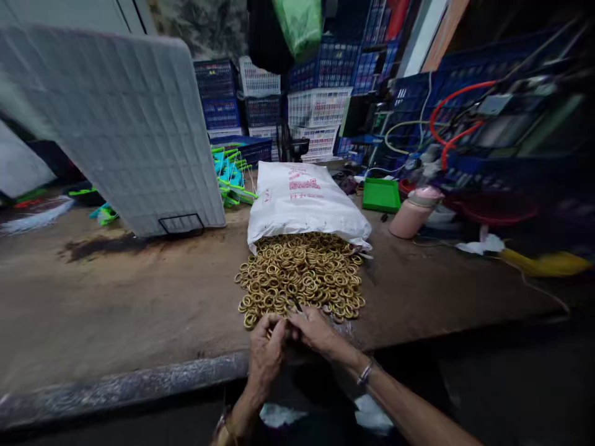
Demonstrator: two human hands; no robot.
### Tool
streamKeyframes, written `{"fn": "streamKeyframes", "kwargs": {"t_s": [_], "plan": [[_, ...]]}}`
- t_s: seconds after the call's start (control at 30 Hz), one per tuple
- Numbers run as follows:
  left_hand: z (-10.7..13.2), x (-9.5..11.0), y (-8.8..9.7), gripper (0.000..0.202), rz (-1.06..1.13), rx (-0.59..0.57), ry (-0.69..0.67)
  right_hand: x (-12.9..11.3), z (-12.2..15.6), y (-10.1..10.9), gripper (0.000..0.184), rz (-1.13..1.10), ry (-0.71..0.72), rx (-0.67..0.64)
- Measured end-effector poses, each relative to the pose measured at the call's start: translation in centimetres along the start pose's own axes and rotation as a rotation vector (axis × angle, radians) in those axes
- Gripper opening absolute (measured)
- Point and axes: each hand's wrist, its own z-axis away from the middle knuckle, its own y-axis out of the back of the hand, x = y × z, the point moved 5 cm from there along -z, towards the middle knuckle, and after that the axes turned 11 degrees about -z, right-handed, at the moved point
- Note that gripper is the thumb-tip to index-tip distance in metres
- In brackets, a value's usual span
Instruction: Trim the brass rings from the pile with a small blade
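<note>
A heap of gold-coloured rings (301, 275) spills from the mouth of a white sack (304, 199) with red print, lying on the brown worktable (116, 303). My left hand (266, 352) and my right hand (313, 329) meet at the near edge of the heap, fingers pinched together around something small. A thin dark piece sticks up between them; I cannot make out what it is. My right wrist wears a bracelet (365, 371).
A large white gridded panel (121, 118) leans at the back left. Cyan and green plastic parts (231, 176) lie beside the sack. A green tray (381, 194), a pink jar (413, 212) and a yellow object (548, 263) sit to the right. Stacked crates (316, 105) stand behind.
</note>
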Motion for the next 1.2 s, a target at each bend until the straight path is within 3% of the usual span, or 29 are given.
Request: {"fn": "streamKeyframes", "kwargs": {"t_s": [0.27, 0.47, 0.6, 0.73, 0.83, 1.2], "plan": [[1.6, -0.7, -1.0, 0.035, 0.083, -0.141, 0.171, -0.8, 1.1, 0.7, 0.013, 0.194, 0.167, 0.119], [2.5, -1.1, -2.0, 0.033, 0.237, -0.201, 0.226, -1.4, 2.2, 0.7, 0.02, 0.231, 0.187, 0.077], [2.7, -1.0, -2.2, 0.032, 0.212, -0.191, 0.239, -0.9, 2.6, 1.3, 0.023, 0.291, 0.204, 0.111], [2.5, -0.7, -2.3, 0.032, 0.173, -0.167, 0.212, -1.0, 3.4, 1.2, 0.015, 0.539, 0.309, 0.049], [2.3, -0.5, -2.4, 0.032, 0.129, -0.153, 0.175, -1.1, 3.9, 1.0, 0.023, 0.704, 0.343, 0.004], [2.0, -1.1, -2.1, 0.032, 0.018, -0.102, 0.157, -1.0, 3.5, 0.9, 0.029, 0.876, 0.245, -0.03]]}}
